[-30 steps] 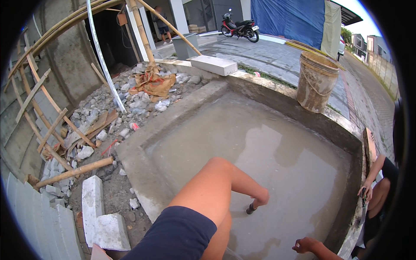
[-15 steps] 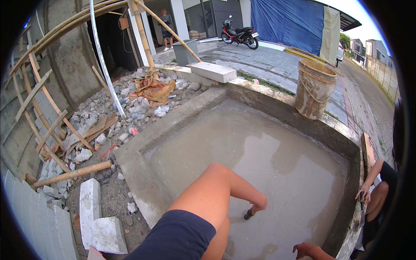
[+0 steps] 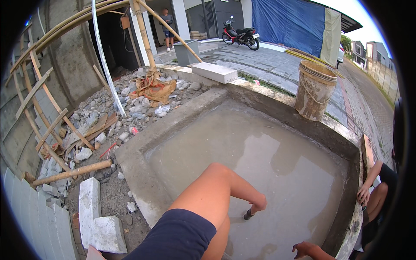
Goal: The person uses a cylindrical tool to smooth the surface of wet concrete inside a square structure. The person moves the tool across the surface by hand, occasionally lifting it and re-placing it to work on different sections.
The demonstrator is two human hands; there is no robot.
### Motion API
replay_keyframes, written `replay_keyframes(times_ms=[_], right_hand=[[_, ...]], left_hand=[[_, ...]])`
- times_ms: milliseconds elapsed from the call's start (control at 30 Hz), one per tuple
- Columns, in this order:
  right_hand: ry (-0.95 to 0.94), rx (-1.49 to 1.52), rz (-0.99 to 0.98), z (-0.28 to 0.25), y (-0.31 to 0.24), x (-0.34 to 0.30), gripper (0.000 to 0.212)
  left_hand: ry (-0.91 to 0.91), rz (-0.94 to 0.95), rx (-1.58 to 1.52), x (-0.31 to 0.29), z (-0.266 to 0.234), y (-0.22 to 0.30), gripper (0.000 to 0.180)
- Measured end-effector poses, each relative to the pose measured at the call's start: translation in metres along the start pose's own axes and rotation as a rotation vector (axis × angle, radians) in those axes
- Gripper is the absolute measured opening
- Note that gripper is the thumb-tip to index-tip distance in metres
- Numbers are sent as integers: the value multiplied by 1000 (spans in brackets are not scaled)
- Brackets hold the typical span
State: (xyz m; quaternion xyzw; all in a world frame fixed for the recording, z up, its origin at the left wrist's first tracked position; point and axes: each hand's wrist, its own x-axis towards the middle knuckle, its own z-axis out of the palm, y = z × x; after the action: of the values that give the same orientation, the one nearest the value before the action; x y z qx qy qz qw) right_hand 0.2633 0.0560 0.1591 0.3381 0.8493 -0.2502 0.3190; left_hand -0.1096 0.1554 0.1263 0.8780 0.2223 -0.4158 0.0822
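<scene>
- At the lower left of the frame we see white building blocks on the rubble, well apart from both hands.
- The wet cement floor of the walled basin fills the middle of the frame.
- Our left hand reaches down at lower centre, its grip closed around a dark-handled tool.
- The tool's long axis slants down and left from the fist to the cement. We cannot make out its working end.
- Our right hand sits lower right of the tool, near it, with fingers spread and holding nothing. The left is the nearer hand.
- A mud-caked bucket stands on the basin's rim at the upper right.
- A co-worker's hand rests at the right edge.
</scene>
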Motion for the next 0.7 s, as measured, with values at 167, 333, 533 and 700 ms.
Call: replay_keyframes(times_ms=[167, 333, 533, 700], right_hand=[[-247, -132, 59, -10, -2, 2, 55], [-236, -133, 96, -25, -20, -10, 57], [-222, -84, 132, -15, -13, -5, 50], [-188, -54, 157, -9, -10, -4, 45]], left_hand=[[-28, -14, -4, 8, 7, -5, 37], [-18, -7, -18, 5, 4, -7, 35], [-14, -20, 5, -3, -8, -4, 32], [-3, -7, 39, -4, -12, -5, 31]])
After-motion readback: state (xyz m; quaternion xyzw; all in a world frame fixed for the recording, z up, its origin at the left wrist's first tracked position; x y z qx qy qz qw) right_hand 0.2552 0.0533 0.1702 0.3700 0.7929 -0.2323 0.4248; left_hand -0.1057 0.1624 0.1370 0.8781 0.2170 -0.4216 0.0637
